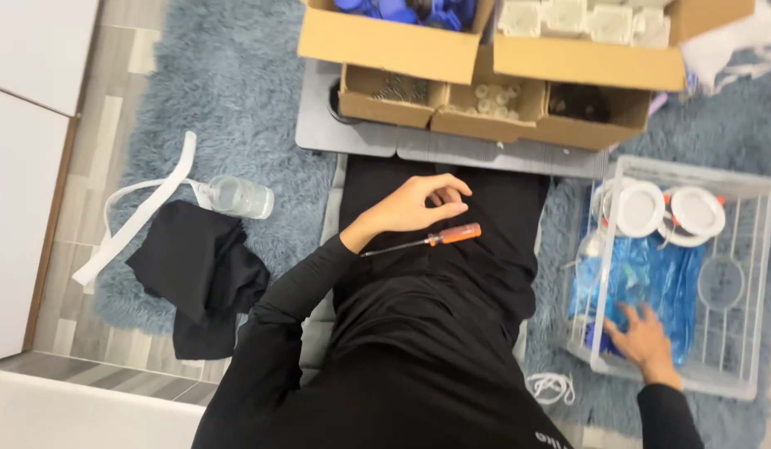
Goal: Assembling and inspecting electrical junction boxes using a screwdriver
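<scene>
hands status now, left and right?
Left hand: loosely curled, empty, resting on the lap above the screwdriver.
Right hand: open, fingers spread on the blue bag in the clear crate.

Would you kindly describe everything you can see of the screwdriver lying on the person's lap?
The screwdriver has a translucent orange handle and a thin bare metal shaft. It lies nearly flat on the black-clothed lap, handle toward the right, tip pointing toward the left wrist. The left hand rests just above it, loosely curled, not gripping it; contact cannot be told.
</scene>
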